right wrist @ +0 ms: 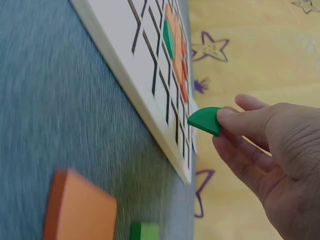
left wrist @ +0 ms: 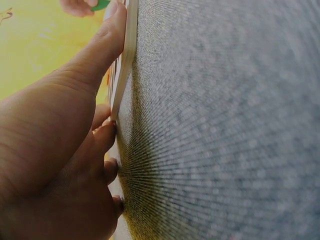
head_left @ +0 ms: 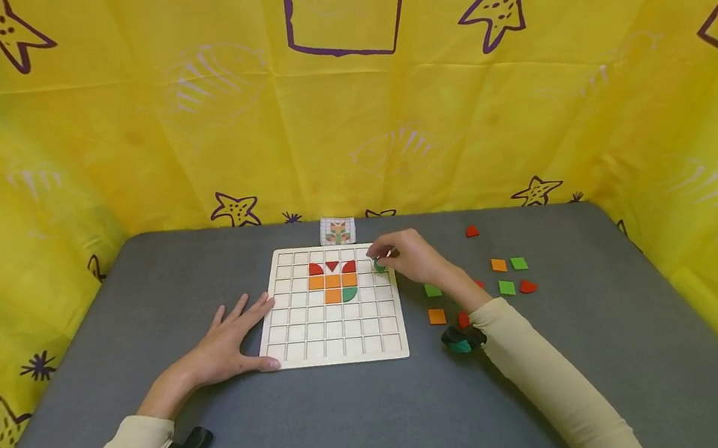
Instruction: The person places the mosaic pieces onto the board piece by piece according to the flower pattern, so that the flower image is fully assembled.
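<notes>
A white board (head_left: 321, 350) with a raised grid lies on the table. Red, orange and green pieces fill several of its upper middle cells, among them a green quarter-circle (head_left: 349, 295). My right hand (head_left: 412, 255) pinches another green quarter-circle piece (right wrist: 204, 120) between thumb and fingers, over the board's right edge. My left hand (head_left: 228, 347) rests at the board's left side with fingers spread; in the left wrist view its thumb (left wrist: 102, 42) lies along the board's edge.
A small pattern card (head_left: 337, 231) stands behind the board. Loose pieces lie right of it, including an orange square (head_left: 437, 316), a green square (head_left: 518, 263) and a red piece (head_left: 472, 231). A yellow patterned cloth (head_left: 316, 108) hangs around the grey table (head_left: 332, 432).
</notes>
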Demonstrator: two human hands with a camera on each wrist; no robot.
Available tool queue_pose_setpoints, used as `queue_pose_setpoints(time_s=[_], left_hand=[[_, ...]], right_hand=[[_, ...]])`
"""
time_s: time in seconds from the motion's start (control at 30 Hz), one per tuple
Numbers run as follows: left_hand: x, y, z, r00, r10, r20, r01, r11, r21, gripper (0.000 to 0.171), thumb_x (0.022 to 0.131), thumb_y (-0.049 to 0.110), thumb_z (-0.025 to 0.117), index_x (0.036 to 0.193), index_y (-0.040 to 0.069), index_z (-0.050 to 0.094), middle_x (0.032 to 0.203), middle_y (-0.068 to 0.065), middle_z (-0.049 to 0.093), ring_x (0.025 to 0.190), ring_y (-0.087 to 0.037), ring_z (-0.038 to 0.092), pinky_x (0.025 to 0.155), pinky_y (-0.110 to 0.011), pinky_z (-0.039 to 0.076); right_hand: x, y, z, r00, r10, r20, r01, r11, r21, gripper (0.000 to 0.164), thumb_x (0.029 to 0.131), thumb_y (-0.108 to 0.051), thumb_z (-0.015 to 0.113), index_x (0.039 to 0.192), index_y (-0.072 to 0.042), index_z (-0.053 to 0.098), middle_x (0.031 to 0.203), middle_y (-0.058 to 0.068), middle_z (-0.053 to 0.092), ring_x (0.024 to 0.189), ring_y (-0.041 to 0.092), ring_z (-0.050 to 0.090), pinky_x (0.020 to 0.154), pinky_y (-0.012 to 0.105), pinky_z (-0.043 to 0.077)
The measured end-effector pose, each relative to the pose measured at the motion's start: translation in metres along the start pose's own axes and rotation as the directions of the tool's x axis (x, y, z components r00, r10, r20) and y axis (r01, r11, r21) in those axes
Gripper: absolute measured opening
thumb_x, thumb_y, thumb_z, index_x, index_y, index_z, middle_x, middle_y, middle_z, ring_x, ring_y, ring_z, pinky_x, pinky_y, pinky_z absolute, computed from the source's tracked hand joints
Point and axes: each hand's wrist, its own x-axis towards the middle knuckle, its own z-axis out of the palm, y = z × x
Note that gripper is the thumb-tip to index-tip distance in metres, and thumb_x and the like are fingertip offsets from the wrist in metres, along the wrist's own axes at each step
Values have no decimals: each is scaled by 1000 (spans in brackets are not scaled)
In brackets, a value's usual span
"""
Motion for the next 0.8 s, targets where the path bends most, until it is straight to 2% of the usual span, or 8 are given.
queue_pose_setpoints(time_s=[0.5,0.8], left_hand=[[0,-1,-1,1000,16,-7,-16,1000,7,108,72,58,79,155,10,28,161,-15,20,147,-47,3,112,-66,-5],[0,-1,0,1000,10,2,-10,1000,6,108,72,58,79,155,11,28,161,-15,20,147,-47,3,112,-66,-6]], right_hand=[[23,-26,28,992,-75,101,70,996,53,19,88,4,69,106,1,72,99,11,73,90,18,67,79,23,55],[34,-34,39,992,-47,119,38,996,78,18,90,2,67,107,0,72,102,12,72,91,17,67,83,23,54]])
